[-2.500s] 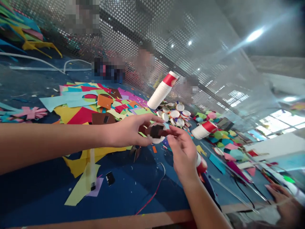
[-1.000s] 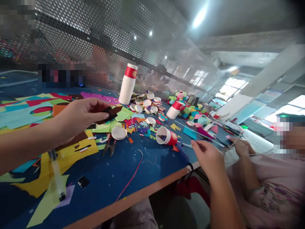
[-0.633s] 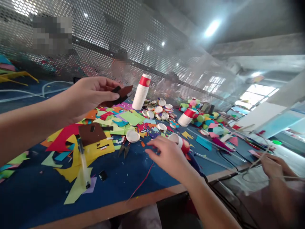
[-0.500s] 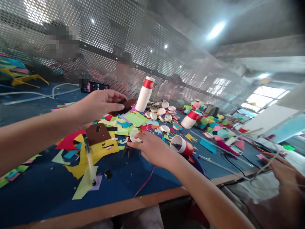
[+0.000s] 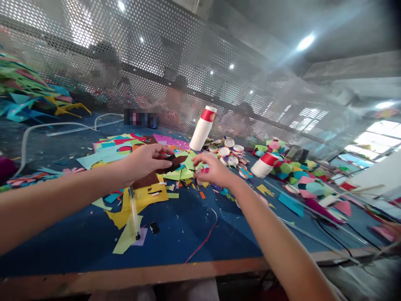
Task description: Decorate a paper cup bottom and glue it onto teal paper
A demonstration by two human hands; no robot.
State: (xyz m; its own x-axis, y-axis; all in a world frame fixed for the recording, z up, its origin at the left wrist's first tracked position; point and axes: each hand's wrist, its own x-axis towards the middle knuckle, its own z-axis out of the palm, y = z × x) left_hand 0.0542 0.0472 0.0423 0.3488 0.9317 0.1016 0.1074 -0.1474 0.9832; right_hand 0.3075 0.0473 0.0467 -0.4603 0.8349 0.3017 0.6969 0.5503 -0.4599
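Observation:
Above the pile of coloured paper, my left hand pinches a dark brown paper piece with a black strip at its near end. Just right of that piece, my right hand has its fingers apart and curved, with nothing visible between them. Yellow paper lies below my left hand, with a clear pen across it. Green paper sheets lie under and between the hands.
A tilted-looking stack of paper cups stands behind small round white items. Another cup stack lies to the right. A red thread rests near the table's front edge. Perforated metal mesh stands behind.
My right hand has let go of the small white round item and the scissors and moved up beside the brown piece. The view has shifted. My left hand still holds its piece.

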